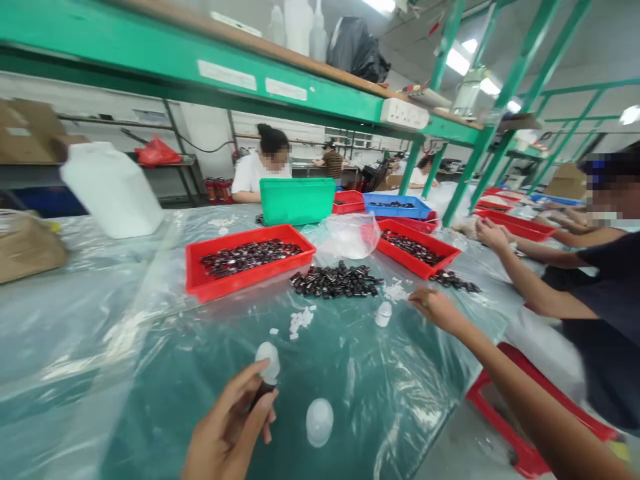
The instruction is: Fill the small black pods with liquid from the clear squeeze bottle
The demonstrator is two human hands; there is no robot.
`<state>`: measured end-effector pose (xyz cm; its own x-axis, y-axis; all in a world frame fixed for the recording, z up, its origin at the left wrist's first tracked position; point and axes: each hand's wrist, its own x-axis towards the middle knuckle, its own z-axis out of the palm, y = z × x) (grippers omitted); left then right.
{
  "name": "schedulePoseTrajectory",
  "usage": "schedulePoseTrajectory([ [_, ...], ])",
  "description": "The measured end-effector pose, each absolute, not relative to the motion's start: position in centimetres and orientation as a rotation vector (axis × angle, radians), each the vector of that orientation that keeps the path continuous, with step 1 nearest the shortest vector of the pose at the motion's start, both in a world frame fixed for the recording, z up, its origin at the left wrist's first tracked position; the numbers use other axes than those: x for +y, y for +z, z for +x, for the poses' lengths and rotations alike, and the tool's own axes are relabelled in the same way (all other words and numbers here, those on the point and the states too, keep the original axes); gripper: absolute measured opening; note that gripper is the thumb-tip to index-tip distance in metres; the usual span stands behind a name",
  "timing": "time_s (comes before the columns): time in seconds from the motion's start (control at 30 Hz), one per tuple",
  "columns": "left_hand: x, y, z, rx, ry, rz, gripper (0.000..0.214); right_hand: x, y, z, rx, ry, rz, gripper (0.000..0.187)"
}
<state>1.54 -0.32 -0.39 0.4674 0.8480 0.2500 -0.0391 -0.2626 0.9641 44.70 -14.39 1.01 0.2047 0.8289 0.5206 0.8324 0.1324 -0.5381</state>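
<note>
My left hand (233, 420) is closed around a small black piece (263, 392) at the lower middle. Right at its fingertips is a whitish rounded cap-like piece (269, 360); whether it is joined to the black piece I cannot tell. My right hand (437, 310) is stretched forward on the right with its fingers pinched together, beside a scatter of tiny white pieces (397, 291). What lies in that pinch is hidden. Between my hands stand a small white bottle-like piece (383, 314) and a whitish dome-shaped piece (320, 422). Another group of small white pieces (301, 321) lies ahead of my left hand.
A pile of shiny black pieces (337, 281) lies between two red trays (215, 291) (425, 271) of similar pieces. Behind are a clear plastic bag (345, 237), a green bin (299, 202) and a blue tray (397, 212). A white jug (113, 193) stands left. Co-workers sit opposite and at right.
</note>
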Motion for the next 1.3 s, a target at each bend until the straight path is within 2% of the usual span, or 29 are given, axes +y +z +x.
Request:
schedulePoseTrajectory([
  [0.17, -0.4, 0.2, 1.0, 0.678, 1.041, 1.78, 0.009, -12.1, 4.2, 32.1, -1.657, 0.197, -1.472, 0.023],
  [0.3, -0.9, 0.5, 0.8, 0.604, 1.077, 1.89, 0.017, -9.9, 5.9, 21.2, -1.693, 0.444, -1.303, 0.014],
  [0.4, -1.3, 0.7, 0.5, 0.567, 1.104, 1.901, 0.017, -8.4, 5.6, 17.5, -1.644, 0.423, -1.242, 0.015],
  [0.7, -1.7, 0.4, 0.4, 0.572, 1.137, 1.791, 0.012, -7.8, 3.6, 15.9, -1.616, 0.164, -1.229, 0.021],
  [1.3, -2.3, 0.5, 0.5, 0.591, 1.113, 1.677, 0.014, -7.9, 2.2, 14.3, -1.448, 0.191, -1.273, 0.013],
])
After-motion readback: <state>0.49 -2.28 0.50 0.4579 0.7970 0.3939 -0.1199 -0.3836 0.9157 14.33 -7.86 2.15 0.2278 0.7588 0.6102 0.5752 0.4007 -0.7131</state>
